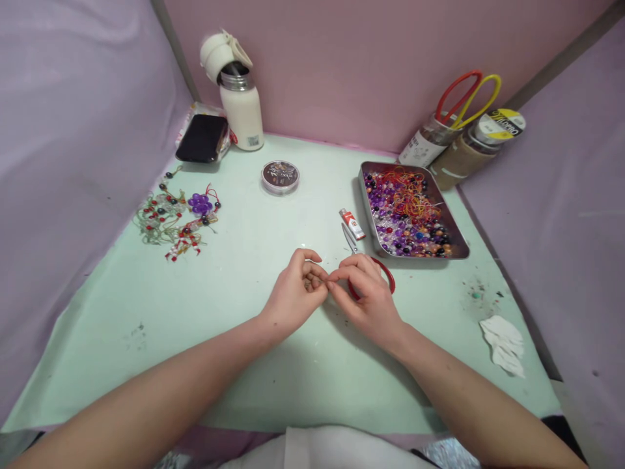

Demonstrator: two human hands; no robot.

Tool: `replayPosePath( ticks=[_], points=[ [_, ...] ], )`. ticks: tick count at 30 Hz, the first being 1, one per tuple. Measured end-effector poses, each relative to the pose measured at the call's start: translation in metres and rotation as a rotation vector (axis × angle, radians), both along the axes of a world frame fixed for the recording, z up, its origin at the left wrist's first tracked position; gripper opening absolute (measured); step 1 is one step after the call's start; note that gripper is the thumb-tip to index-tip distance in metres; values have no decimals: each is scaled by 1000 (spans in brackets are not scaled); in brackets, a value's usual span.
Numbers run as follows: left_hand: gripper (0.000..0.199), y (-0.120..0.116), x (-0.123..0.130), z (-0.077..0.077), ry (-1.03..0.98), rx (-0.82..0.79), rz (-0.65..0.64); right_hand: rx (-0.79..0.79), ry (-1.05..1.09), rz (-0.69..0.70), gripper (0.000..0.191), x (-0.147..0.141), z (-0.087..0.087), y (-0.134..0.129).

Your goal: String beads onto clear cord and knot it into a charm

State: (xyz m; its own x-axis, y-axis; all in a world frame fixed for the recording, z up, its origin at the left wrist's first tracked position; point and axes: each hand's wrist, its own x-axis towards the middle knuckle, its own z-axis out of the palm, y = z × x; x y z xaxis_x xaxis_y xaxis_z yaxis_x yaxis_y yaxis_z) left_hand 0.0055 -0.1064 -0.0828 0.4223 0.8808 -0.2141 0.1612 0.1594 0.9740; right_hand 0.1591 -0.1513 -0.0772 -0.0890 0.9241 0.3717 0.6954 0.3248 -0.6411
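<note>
Two bare hands meeting at the middle of a pale green table (234,312), fingertips touching. Left hand (293,296) curled, thumb and forefinger pinched together on something tiny and dark, perhaps a small bead (308,284) on a thread; too small to make out for sure. Right hand (368,296) pinching from the other side, fingertips (334,277) closed against those of the left, the thread itself not visible.

Just behind the right fingers, partly hidden under that hand, a pair of scissors (385,270) with a red handle loop, the metal blades pointing away. Just beyond the blades, a small red and white lighter (352,223). Farther to the right of the fingers, a metal tray (452,228) heaped with purple, dark and orange beads and red and yellow elastic loops.

Well beyond the fingers, a round lidded tin (280,176). Far to the left, a tangle of finished beaded cords (176,221), a dark phone (202,138) and a white flask (240,98) with its cap open. Near the right table edge, a crumpled white tissue (502,342).
</note>
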Motion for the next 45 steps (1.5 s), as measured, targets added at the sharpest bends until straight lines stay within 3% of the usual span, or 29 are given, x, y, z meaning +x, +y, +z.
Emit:
replayPosePath(
  ticks=[5,12,31,45],
  points=[
    [36,4,1,3,-125,-163,94,48,-10,-48,6,0,1,1],
    [35,6,1,7,-258,-273,110,21,-31,-90,8,-1,2,2],
    [29,8,0,8,-241,-219,31,-20,-56,-89,7,1,2,2],
    [31,9,-3,4,-317,-340,18,-6,-51,-83,8,2,1,3]
  ],
)
